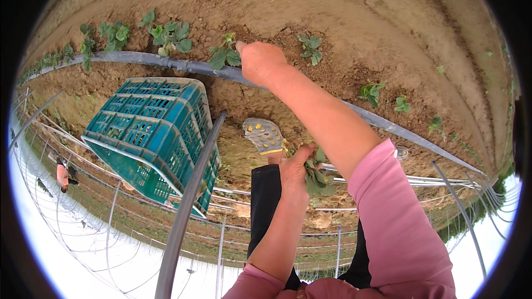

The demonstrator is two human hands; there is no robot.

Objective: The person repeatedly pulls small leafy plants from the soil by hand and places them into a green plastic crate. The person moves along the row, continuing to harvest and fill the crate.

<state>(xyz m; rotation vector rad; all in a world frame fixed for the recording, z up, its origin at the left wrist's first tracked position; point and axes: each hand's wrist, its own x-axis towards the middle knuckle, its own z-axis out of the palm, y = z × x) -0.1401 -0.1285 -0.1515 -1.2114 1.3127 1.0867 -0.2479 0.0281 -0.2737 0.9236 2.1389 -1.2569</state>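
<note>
In my left hand (294,168) is a bunch of leafy seedlings (318,176), which look like strawberry plants, held low in front of my legs. My right hand (262,60) reaches forward to the soil bed, its fingertips beside a small planted seedling (225,55). That hand's palm and most of its fingers are hidden from above. More young plants stand along the same row: a leafy clump (172,37) to the left and a small one (310,48) to the right of my right hand.
A dark pipe (191,66) runs along the bed's edge. A green plastic crate (153,112) stands tilted at left, behind a slanting metal pole (191,199). My grey shoe (264,135) rests on the soil. Another person (62,175) is far left among greenhouse frame poles.
</note>
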